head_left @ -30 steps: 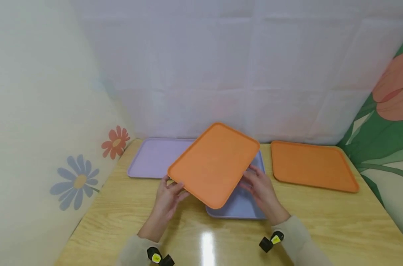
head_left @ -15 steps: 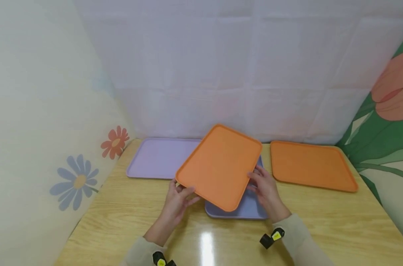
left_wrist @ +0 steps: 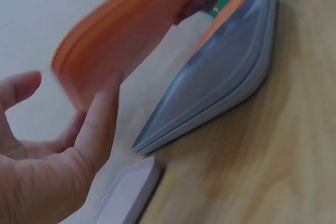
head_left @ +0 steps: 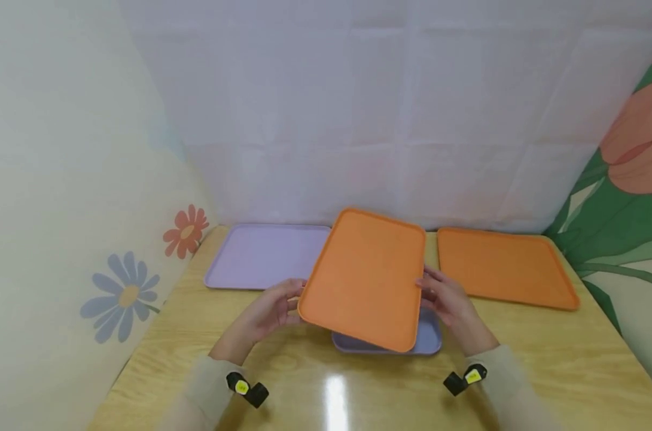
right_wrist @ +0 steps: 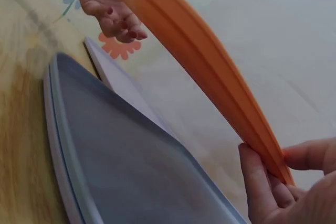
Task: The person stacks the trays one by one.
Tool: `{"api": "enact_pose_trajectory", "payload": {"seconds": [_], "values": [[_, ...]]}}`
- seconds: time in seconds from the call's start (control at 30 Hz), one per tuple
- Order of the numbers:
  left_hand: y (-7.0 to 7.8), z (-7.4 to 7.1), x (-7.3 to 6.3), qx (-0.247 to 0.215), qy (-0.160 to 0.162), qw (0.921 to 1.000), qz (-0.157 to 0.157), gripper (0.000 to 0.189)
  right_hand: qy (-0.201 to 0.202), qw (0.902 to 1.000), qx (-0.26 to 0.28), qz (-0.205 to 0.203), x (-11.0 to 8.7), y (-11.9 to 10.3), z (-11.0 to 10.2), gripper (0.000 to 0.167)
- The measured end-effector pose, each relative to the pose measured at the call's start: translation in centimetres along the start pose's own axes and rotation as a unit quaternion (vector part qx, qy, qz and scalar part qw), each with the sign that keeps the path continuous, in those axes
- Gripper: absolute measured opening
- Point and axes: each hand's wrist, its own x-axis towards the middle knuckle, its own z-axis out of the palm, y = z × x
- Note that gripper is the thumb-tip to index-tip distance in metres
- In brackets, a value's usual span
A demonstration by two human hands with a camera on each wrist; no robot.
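A rectangular orange tray (head_left: 366, 281) is held tilted in the air, its near edge lower in the head view. My right hand (head_left: 452, 302) pinches its right edge, thumb above and fingers (right_wrist: 257, 182) beneath. At the lower left corner is my left hand (head_left: 272, 311); its thumb stands away from the rim, and a finger (left_wrist: 102, 114) touches the underside in the left wrist view. Below the raised tray lies a blue-grey tray (head_left: 428, 335), mostly covered in the head view. Both wrist views show a doubled rim there, like two stacked trays (left_wrist: 220, 56).
A lilac tray (head_left: 267, 254) lies at the back left of the wooden table (head_left: 197, 359). At the back right is another orange tray (head_left: 506, 266). A white cloth (head_left: 315, 120) hangs behind the table, and a flowered wall (head_left: 127, 179) borders the left side.
The held orange tray has moved slightly right and turned to lie straighter over the blue-grey one. My left hand has loosened from its corner, and the right hand has shifted right.
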Motion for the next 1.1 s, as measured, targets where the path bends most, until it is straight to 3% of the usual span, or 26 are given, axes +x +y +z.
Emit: {"api": "enact_pose_trajectory", "payload": {"seconds": [0.07, 0.17, 0.37, 0.63, 1.1], "values": [[0.7, -0.3, 0.5, 0.028, -0.017, 0.9994, -0.012, 0.032, -0.017, 0.9998, -0.009, 0.003, -0.1, -0.4, -0.7, 0.066], [1.2, 0.0, 1.6, 0.057, -0.017, 0.9977, -0.031, 0.047, -0.039, 0.9988, -0.03, 0.002, -0.4, -0.7, -1.5, 0.067], [0.5, 1.4, 4.3, 0.111, 0.023, 0.993, -0.031, 0.066, -0.076, 0.9948, -0.068, -0.002, -0.8, -1.2, -2.7, 0.072], [-0.2, 2.2, 6.6, 0.123, 0.06, 0.9905, -0.014, 0.062, -0.065, 0.9859, -0.154, 0.002, 0.4, -1.9, -3.8, 0.071], [-0.7, 2.0, 8.3, 0.159, 0.083, 0.9834, -0.026, 0.068, -0.045, 0.9656, -0.256, 0.011, 2.0, -1.7, -4.2, 0.067]]}}
